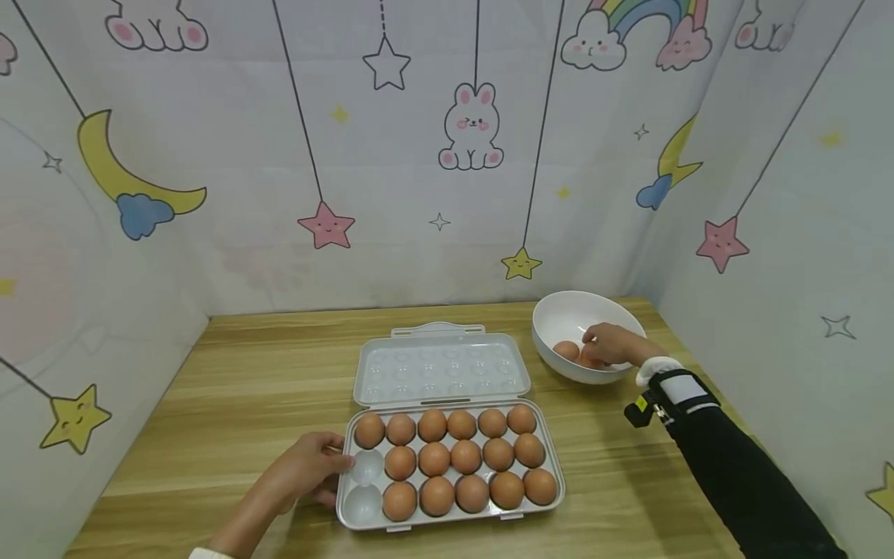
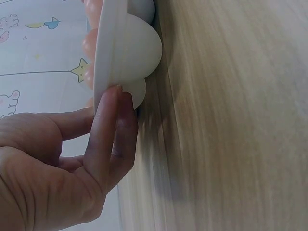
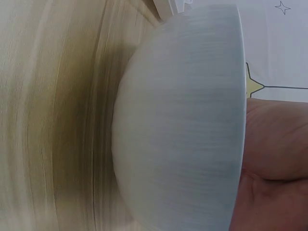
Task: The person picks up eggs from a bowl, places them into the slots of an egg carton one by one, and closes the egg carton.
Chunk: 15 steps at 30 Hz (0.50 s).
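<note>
A white egg tray (image 1: 363, 506) lies on the table with its clear lid (image 1: 443, 365) folded back. Brown eggs (image 1: 434, 459) fill most of its cups; two cups in the left column are bare. My left hand (image 1: 307, 468) pinches the tray's left rim, thumb above and fingertips against the side and underside, as the left wrist view shows. At the back right, my right hand (image 1: 616, 345) reaches into a white bowl (image 1: 573, 310), its fingers bent round an egg (image 1: 590, 359). Another egg (image 1: 566, 350) sits beside it. In the right wrist view the bowl's wall (image 3: 183, 120) hides the fingers.
The wooden table (image 1: 279, 373) meets a patterned white curtain (image 1: 391, 272) at the back and both sides. The bowl stands near the table's back right corner, to the right of the lid. A black wrist strap with a camera (image 1: 649, 407) sits on my right forearm.
</note>
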Motion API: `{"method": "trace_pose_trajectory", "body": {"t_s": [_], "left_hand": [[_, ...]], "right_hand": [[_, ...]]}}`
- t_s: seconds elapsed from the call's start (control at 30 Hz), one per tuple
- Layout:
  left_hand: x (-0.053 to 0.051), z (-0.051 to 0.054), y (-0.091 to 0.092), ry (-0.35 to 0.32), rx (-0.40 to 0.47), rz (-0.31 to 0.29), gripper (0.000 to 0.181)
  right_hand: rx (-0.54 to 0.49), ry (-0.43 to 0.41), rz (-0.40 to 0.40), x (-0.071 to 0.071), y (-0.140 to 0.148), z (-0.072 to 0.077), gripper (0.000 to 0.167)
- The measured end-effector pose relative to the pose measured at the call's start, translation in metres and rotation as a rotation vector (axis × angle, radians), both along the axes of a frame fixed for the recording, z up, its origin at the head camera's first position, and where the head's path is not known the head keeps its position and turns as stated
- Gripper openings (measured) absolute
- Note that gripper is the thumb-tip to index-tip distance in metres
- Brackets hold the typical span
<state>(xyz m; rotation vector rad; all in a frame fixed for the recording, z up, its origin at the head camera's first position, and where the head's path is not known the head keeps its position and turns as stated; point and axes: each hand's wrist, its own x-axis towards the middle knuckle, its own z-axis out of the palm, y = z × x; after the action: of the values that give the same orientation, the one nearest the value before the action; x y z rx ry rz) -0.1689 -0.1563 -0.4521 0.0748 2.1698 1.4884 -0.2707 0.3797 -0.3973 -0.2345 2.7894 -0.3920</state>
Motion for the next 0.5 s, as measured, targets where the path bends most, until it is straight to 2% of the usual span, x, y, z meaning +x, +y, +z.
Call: {"method": "trace_pose_trajectory", "body": {"t_s": [0.2,0.5], "left_hand": [[0.0008,0.0009,0.0007,0.005,0.003,0.002,0.030],[0.0015,0.0024,0.0018,0.003,0.014,0.008,0.030]], "right_hand": [[-0.042,-0.008,-0.049,-0.0010,0.0008,-0.0029,0.036],[-0.060,0.035,-0.028,0.0007,0.0044,-0.0023,0.036]]}}
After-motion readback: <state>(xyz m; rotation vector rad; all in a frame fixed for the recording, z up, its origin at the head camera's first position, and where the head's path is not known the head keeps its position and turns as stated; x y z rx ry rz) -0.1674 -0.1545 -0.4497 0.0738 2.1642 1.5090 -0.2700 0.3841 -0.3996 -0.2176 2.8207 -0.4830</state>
